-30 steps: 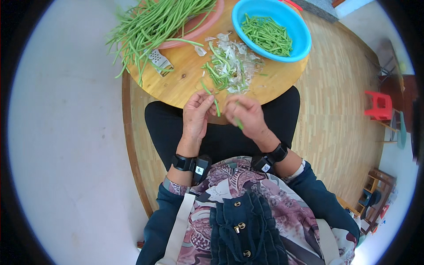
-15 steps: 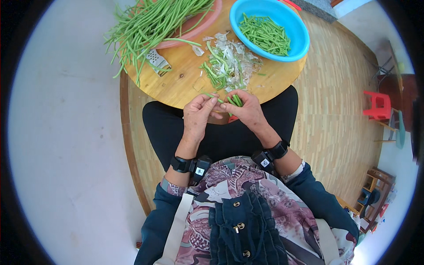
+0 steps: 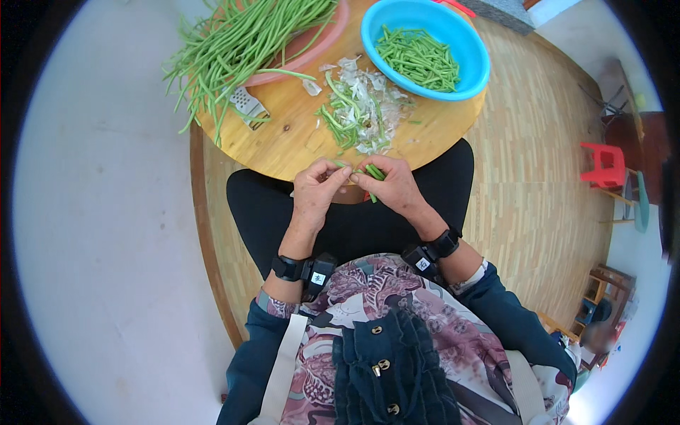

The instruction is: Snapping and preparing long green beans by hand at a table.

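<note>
At the near edge of the table, my left hand [image 3: 314,193] is closed, pinching a green bean [image 3: 341,164] between thumb and fingers. My right hand [image 3: 399,185] is almost touching it, its fingers wrapped round several short green bean pieces [image 3: 375,171]. Just beyond the hands lies a heap of white papery skins [image 3: 368,99] and green trimmings [image 3: 340,129]. Cut bean pieces [image 3: 419,58] fill part of a blue basin [image 3: 474,74] at the far right of the table. Long whole beans [image 3: 248,42] overflow a pink basin [image 3: 333,34] at the far left.
A flat metal grater [image 3: 248,105] lies on the round wooden table [image 3: 283,145], partly under the hanging beans. A white wall [image 3: 106,212] runs along my left. On the floor to the right stands a red plastic stool [image 3: 602,165], with wooden furniture [image 3: 602,297] nearer.
Both hands have dropped slightly toward me and drawn closer together. The bean in the left hand now shows less beyond the fingers. The view has shifted slightly.
</note>
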`<state>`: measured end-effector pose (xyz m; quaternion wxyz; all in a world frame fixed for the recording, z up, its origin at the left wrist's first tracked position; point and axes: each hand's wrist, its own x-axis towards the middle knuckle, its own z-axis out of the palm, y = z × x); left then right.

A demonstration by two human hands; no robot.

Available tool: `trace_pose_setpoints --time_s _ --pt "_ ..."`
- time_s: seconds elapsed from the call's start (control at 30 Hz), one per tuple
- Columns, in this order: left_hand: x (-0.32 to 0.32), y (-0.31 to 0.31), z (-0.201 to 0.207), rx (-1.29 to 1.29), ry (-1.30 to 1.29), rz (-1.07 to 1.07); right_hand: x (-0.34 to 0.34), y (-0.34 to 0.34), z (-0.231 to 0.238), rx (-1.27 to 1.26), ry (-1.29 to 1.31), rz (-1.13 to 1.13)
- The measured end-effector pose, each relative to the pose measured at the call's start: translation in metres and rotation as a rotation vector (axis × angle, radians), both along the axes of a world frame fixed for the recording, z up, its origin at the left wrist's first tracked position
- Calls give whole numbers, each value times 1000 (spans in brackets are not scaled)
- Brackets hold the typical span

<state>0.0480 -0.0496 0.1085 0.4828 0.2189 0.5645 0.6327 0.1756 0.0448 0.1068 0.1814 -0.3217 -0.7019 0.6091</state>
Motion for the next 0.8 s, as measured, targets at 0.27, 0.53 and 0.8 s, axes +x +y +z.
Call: trace_pose_setpoints --time_s 0.27,0.53,0.8 --pt "-2 7 1 -132 19 -50 6 8 4 164 -85 2" --pt "-2 -1 -6 -143 -177 -141 14 -1 6 484 76 90" --pt "-1 -2 -3 -26 -682 -225 19 -1 13 571 243 87"
